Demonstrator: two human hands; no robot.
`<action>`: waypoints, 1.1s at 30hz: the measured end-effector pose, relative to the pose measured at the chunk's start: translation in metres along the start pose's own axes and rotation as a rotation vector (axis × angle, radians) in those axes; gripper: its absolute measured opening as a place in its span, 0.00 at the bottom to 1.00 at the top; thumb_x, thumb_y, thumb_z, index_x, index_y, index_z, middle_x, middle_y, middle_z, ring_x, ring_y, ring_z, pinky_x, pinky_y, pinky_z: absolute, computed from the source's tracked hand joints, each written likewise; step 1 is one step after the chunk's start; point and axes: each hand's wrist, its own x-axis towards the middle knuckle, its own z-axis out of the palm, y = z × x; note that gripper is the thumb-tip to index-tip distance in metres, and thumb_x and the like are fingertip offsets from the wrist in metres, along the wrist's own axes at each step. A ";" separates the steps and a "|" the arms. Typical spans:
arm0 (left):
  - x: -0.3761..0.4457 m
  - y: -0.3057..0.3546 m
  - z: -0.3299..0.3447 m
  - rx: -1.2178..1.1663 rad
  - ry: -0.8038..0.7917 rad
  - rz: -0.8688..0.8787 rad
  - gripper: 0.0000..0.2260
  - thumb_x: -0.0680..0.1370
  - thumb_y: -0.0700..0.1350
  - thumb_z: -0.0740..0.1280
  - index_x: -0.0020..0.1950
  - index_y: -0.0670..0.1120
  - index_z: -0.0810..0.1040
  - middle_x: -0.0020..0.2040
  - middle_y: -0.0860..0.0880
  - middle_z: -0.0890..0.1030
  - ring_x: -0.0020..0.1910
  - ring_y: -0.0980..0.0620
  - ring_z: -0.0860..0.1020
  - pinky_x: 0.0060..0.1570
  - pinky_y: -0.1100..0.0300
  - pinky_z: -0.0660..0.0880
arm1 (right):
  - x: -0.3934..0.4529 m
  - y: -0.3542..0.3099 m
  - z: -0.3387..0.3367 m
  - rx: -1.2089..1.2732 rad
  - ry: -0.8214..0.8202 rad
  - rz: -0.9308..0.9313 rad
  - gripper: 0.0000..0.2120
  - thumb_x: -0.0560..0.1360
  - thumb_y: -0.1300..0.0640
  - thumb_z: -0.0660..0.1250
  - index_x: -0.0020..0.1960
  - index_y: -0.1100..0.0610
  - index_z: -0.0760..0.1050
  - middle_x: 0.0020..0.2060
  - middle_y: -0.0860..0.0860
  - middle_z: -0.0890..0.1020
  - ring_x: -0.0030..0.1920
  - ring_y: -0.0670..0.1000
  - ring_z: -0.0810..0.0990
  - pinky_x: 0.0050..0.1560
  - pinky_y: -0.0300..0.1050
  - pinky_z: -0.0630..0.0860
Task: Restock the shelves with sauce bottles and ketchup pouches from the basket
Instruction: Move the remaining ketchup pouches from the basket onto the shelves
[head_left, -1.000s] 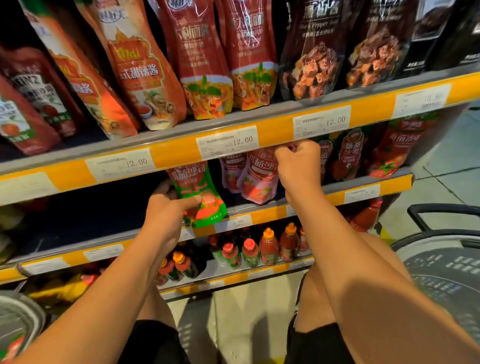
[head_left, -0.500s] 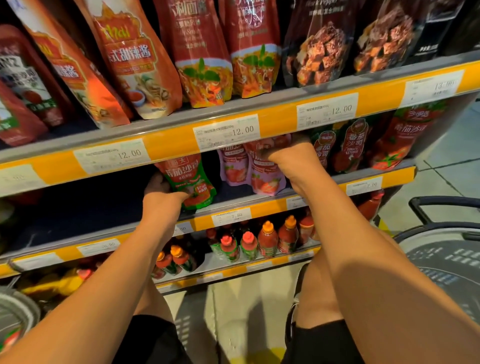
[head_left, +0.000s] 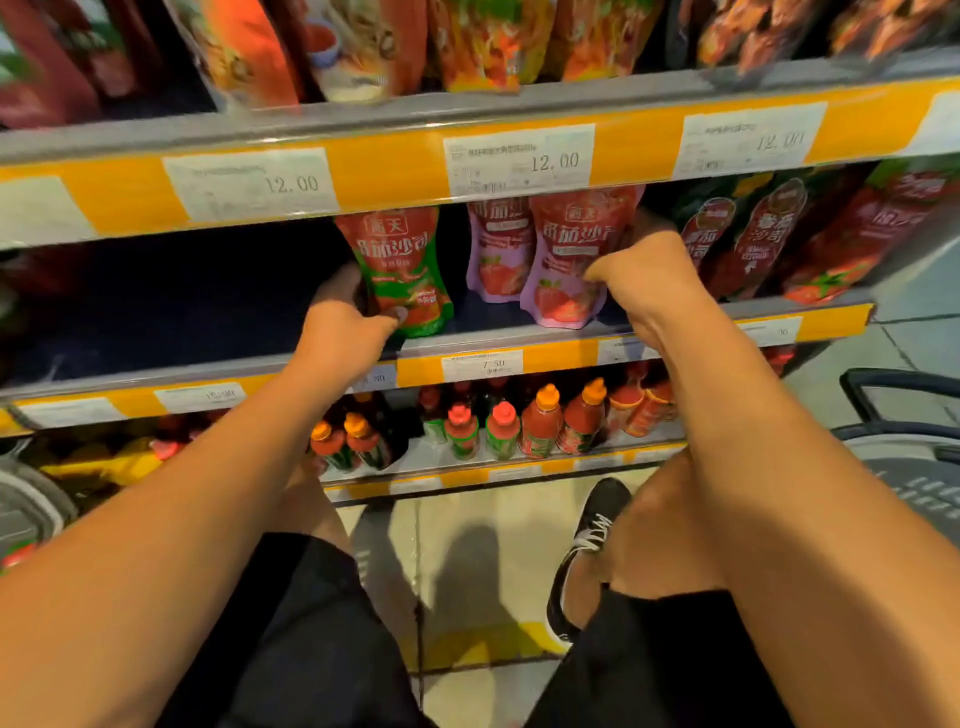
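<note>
At frame centre, the left hand (head_left: 345, 325) grips a green-and-red ketchup pouch (head_left: 402, 270) upright on the middle shelf (head_left: 524, 332), fingers clamped round it. Just right, the right hand (head_left: 647, 275) holds a pink pouch (head_left: 569, 260), thumb pressing its front.

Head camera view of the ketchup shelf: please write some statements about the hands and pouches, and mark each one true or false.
1. The left hand holds the red-and-green ketchup pouch. True.
2. The right hand grips a bottle on the bottom shelf. False: it grips the pink ketchup pouch on the middle shelf.
3. Both pouches stand on the middle shelf. True.
4. The price label above the pink pouch reads 7.50. False: it reads 12.00.
5. The orange-capped sauce bottles are on the top shelf. False: bottom shelf.
</note>
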 end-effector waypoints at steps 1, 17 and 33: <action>0.002 -0.002 0.000 -0.003 0.000 0.013 0.22 0.75 0.39 0.76 0.68 0.49 0.76 0.62 0.50 0.82 0.62 0.50 0.81 0.65 0.47 0.78 | -0.001 0.001 0.001 -0.045 -0.004 0.004 0.12 0.69 0.70 0.74 0.44 0.54 0.80 0.41 0.49 0.85 0.41 0.48 0.83 0.38 0.41 0.79; 0.060 -0.005 0.001 0.214 0.030 0.117 0.22 0.79 0.46 0.73 0.72 0.47 0.75 0.69 0.47 0.79 0.68 0.46 0.77 0.65 0.56 0.72 | -0.027 0.020 0.019 -0.321 0.067 -0.026 0.21 0.69 0.61 0.77 0.59 0.57 0.74 0.50 0.54 0.82 0.47 0.55 0.79 0.41 0.44 0.73; 0.126 -0.016 0.018 0.133 0.078 0.211 0.21 0.80 0.47 0.70 0.72 0.47 0.75 0.69 0.48 0.78 0.70 0.50 0.75 0.68 0.60 0.70 | -0.097 0.012 0.090 -0.887 -0.451 -0.460 0.35 0.74 0.51 0.75 0.78 0.46 0.65 0.73 0.44 0.70 0.74 0.49 0.67 0.79 0.59 0.59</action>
